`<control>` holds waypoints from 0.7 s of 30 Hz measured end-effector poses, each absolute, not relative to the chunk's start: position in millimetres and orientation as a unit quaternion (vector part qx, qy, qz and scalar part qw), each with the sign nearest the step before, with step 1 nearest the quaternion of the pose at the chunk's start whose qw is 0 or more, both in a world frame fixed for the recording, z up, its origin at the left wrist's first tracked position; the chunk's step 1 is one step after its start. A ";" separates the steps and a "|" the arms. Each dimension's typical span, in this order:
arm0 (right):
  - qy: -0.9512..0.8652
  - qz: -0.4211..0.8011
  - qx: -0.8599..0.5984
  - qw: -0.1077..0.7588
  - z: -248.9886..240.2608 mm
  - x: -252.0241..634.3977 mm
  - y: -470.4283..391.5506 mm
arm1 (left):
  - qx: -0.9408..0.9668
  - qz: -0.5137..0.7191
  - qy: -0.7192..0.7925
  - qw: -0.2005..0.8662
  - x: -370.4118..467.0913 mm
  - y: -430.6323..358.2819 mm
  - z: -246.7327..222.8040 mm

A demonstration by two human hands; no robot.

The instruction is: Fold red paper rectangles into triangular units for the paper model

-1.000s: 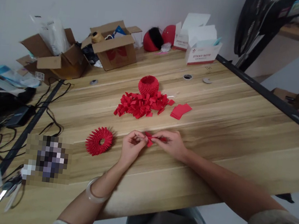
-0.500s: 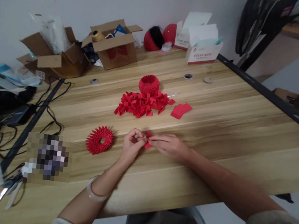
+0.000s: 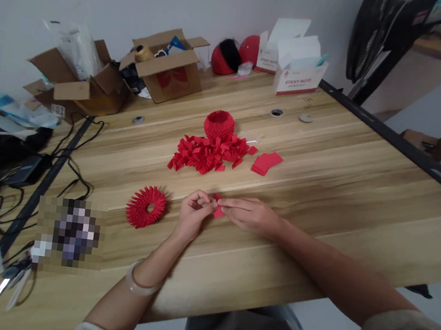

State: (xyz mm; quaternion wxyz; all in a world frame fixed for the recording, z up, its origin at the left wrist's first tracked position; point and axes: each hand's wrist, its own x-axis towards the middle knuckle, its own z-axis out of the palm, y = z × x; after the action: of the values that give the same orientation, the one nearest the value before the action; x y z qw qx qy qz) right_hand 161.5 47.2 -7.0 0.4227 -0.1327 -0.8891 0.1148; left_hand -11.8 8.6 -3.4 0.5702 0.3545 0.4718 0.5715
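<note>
A small piece of red paper [image 3: 218,213] is pinched between both hands just above the wooden table [image 3: 290,280]. My left hand [image 3: 195,211] grips its left side with thumb and curled fingers. From the right, my right hand [image 3: 252,214] holds it with fingers pressed together, hiding part of it. Left of my hands lies a round red folded-paper ring [image 3: 146,207] with spiky edges. Beyond them is a heap of small red paper pieces [image 3: 206,153], and behind that a red folded-paper bowl [image 3: 219,125]. A few flat red paper sheets [image 3: 267,162] lie to the heap's right.
Open cardboard boxes [image 3: 179,77] and a white sticky note box [image 3: 299,79] stand along the wall. Two red round objects [image 3: 223,58] sit between them. Dark cables [image 3: 79,169], scissors [image 3: 9,275] and a blurred-out item [image 3: 77,236] are at the left.
Both hands stay on the red paper at nearly the same spot, with only slight finger movement. The whole view has shifted very slightly.
</note>
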 end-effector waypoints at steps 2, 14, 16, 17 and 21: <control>-0.888 0.122 -0.137 0.422 -9.0 161.5 47.7 | 0.353 0.571 0.470 0.573 -12.1 9.0 -3.7; -0.914 0.096 -0.145 0.366 -11.3 163.6 50.5 | 0.336 0.566 0.462 0.595 -11.1 9.5 -1.8; -0.908 0.132 -0.136 0.374 -8.4 162.6 49.5 | 0.361 0.568 0.469 0.571 -11.5 9.3 -2.5; -0.898 0.168 -0.138 0.384 -7.1 161.7 49.1 | 0.377 0.569 0.475 0.555 -11.6 9.1 -2.4; -0.780 0.438 -0.225 0.387 -3.9 155.9 48.2 | 0.433 0.564 0.485 0.508 -11.2 8.0 0.1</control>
State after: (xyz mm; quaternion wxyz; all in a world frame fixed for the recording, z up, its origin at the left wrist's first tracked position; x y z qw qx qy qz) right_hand 155.9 48.2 -3.9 0.3873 -0.2248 -0.7795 0.4380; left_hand -11.2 8.0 0.1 0.5084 0.4332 0.4854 0.5641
